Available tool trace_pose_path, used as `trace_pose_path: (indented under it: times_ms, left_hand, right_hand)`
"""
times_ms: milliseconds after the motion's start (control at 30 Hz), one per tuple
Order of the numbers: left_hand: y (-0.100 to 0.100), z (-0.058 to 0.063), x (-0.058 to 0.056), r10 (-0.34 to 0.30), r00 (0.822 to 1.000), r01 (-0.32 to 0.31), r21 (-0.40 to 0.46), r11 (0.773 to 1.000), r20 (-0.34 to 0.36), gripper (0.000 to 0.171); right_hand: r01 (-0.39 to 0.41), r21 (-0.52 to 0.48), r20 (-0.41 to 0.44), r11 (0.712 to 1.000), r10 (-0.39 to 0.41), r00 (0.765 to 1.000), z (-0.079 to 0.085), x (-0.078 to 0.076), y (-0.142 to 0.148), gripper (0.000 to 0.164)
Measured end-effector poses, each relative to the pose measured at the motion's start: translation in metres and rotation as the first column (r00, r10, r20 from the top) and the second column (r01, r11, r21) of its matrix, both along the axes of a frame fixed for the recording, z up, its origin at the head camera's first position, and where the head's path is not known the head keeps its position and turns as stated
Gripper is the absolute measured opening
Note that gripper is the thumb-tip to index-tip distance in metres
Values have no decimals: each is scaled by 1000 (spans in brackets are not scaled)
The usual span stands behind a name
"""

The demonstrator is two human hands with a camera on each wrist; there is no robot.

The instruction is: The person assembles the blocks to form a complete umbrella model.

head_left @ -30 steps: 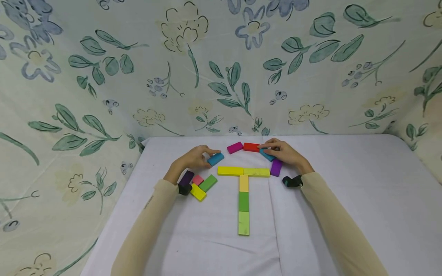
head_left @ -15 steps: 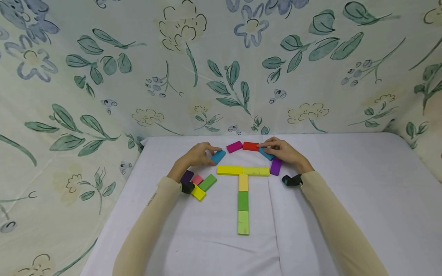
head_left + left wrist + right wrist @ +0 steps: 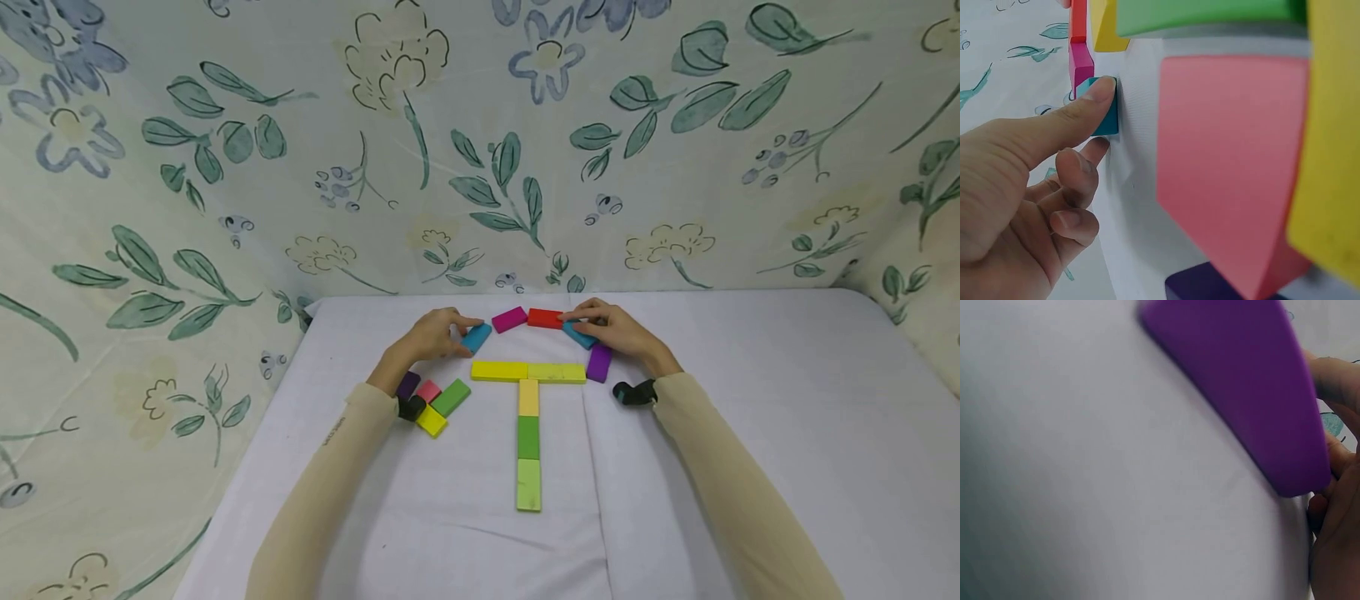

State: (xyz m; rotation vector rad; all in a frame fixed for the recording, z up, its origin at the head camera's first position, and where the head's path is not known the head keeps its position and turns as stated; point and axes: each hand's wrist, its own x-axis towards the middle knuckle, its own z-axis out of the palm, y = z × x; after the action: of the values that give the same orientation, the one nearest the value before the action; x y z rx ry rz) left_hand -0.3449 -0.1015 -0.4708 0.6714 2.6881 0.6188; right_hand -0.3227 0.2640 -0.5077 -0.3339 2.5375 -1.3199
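1. Floral cloth (image 3: 300, 142) backs our white table (image 3: 750, 375), where coloured blocks lie flat.
2. Our left hand (image 3: 435, 336) pinches the left blue block (image 3: 477, 338), thumb on one side and a finger on the other. That block sits slantwise just beside the magenta block (image 3: 510, 319); we cannot tell if the two touch.
3. Our right hand (image 3: 611, 327) has its fingertips at the right blue block (image 3: 579, 335) and over the near end of the red block (image 3: 544, 318). We cannot tell whether it grips or only rests there, since the purple block (image 3: 599, 363) hides much of it from the right wrist.
4. Together, these five blocks form an arch.
5. Under the arch we see a T: a yellow block (image 3: 499, 371) and a lemon block (image 3: 556, 372) across the top, then orange (image 3: 528, 397), green (image 3: 528, 437) and lime (image 3: 528, 485) blocks down the stem.
6. Near our left wrist lie pink (image 3: 428, 391), dark purple (image 3: 407, 385), another green (image 3: 452, 397) and another yellow (image 3: 432, 422) block.
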Motion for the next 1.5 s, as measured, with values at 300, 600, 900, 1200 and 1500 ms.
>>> trace_pose_path:
  times_ms: [300,600,900,1200,1500]
  left_hand:
    - [3,-1,-2,8,1000,-8,4,1000,0,57]
    - [4,-1,-3,33,999,-33,12,999,33,57]
    - [4,0,-2,19,1000,-19,16,1000,11,55]
    - [5,1,1,16,1000,-16,34,999,3,54]
    - [5,0,0,23,1000,-24,33,999,11,55]
  right_hand:
    - [-6,6,-2,1000,6,1000,0,-1,1,35]
    - [1,-1,3,1000,-1,1000,-2,-1,1,34]
    - [6,1,4,1000,-6,1000,-2,-2,1,34]
    - [6,-9,9,1000,-6,1000,0,0,1,34]
    - [7,-19,11,1000,-7,1000,-1,0,0,33]
